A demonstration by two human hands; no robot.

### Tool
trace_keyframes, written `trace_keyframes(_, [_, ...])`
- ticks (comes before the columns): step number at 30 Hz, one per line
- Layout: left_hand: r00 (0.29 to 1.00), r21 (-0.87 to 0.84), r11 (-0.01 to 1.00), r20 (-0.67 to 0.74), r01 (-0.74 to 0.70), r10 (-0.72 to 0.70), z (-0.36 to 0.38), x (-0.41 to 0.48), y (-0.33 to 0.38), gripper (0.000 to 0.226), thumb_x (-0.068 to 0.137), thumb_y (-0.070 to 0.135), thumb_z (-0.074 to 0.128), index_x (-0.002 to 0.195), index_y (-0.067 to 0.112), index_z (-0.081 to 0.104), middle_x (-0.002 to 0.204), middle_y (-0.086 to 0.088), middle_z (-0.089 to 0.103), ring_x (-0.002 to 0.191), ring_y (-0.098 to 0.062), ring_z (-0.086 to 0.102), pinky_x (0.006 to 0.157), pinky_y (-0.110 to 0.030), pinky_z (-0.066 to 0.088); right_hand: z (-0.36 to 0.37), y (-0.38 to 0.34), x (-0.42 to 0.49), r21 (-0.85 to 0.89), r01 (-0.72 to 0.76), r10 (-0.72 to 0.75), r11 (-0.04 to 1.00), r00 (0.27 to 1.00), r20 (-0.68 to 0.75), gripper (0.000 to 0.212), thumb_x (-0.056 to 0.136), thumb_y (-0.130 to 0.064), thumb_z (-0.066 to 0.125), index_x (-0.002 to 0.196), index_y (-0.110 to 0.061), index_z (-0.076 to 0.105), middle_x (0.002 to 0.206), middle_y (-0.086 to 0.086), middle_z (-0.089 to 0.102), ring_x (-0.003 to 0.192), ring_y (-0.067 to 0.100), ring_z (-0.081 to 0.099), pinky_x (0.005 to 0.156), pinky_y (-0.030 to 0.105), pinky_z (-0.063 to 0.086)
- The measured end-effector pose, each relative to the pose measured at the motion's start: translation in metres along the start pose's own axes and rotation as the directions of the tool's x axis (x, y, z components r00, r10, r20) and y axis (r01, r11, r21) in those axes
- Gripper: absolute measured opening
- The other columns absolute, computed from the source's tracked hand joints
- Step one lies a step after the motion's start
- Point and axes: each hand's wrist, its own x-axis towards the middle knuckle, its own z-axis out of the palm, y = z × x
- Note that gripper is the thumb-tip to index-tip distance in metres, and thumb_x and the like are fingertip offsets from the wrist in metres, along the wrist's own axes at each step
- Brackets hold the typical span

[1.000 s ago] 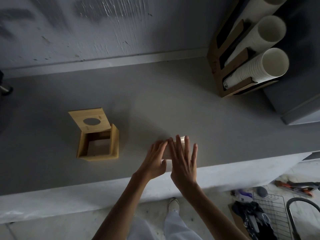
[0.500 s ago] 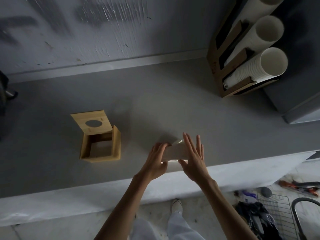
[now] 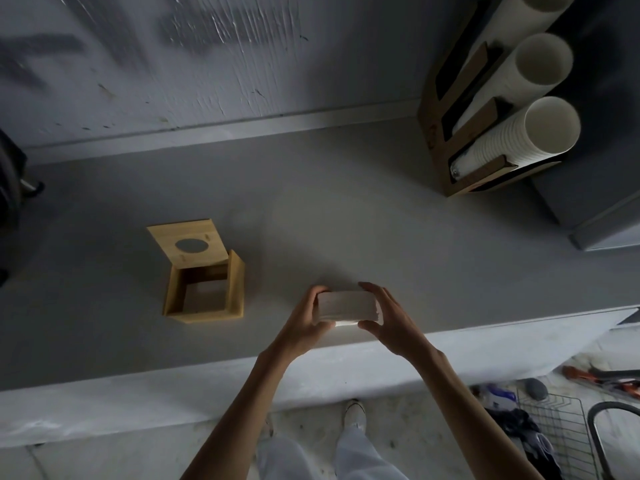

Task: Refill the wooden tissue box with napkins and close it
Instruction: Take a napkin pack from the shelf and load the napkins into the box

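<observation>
1. Your left hand (image 3: 303,322) and right hand (image 3: 388,318) clasp the ends of a white stack of paper napkins (image 3: 348,306), held between them above the grey countertop (image 3: 346,230) near its front edge
2. The square light-wood tissue box (image 3: 204,289) stands open to the left, well apart from the stack
3. Its lid with a round hole (image 3: 188,244) is tilted back
</observation>
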Motion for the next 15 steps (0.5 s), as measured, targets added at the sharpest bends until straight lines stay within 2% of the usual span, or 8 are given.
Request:
trace_keyframes(3, [1.0, 0.012, 1.0, 0.025, -0.014, 0.013, 0.004, -0.002, -0.001, 0.047, 0.08, 0.013, 0.063, 0.12, 0.021, 0.04, 0.108, -0.006, 0.054, 0.103, -0.021, 0.054, 0.085, -0.039, 0.051, 0.006, 0.003, -0.003, 0.035, -0.021, 0.022, 0.999, 1.0, -0.007, 0.077, 0.075, -0.005, 0.077, 0.142, -0.018, 0.041, 0.137, -0.005, 0.048, 0.123, 0.006, 0.043, 0.104, 0.021, 0.033])
trace_keyframes(7, [1.0, 0.058, 0.998, 0.011, -0.028, 0.027, 0.005, -0.002, -0.003, 0.051, 0.085, 0.006, 0.061, 0.126, 0.017, 0.034, 0.113, -0.012, 0.051, 0.107, -0.026, 0.052, 0.088, -0.039, 0.051, 0.01, 0.006, -0.004, 0.02, -0.012, 0.014, 1.0, 0.997, -0.077, 0.067, 0.073, -0.007, 0.079, 0.133, -0.017, 0.05, 0.13, 0.0, 0.056, 0.117, 0.008, 0.047, 0.101, 0.025, 0.038])
trace_keyframes(10, [0.998, 0.156, 0.985, 0.0, -0.068, 0.069, 0.007, -0.003, -0.007, 0.051, 0.084, 0.014, 0.063, 0.128, 0.019, 0.037, 0.117, -0.008, 0.05, 0.11, -0.022, 0.049, 0.09, -0.039, 0.052, 0.014, 0.008, -0.008, -0.027, 0.043, -0.046, 0.999, 0.994, -0.102, 0.064, 0.073, -0.008, 0.078, 0.128, -0.017, 0.048, 0.13, 0.005, 0.053, 0.116, 0.005, 0.042, 0.1, 0.027, 0.04])
trace_keyframes(15, [0.99, 0.237, 0.965, -0.049, -0.114, 0.129, 0.007, -0.004, -0.013, 0.039, 0.085, 0.016, 0.062, 0.119, 0.021, 0.044, 0.112, -0.003, 0.053, 0.103, -0.015, 0.051, 0.085, -0.04, 0.052, 0.014, 0.011, -0.009, -0.086, 0.072, -0.081, 0.994, 0.991, -0.104, 0.062, 0.072, -0.012, 0.08, 0.124, -0.016, 0.046, 0.127, 0.006, 0.051, 0.119, 0.022, 0.048, 0.1, 0.036, 0.045])
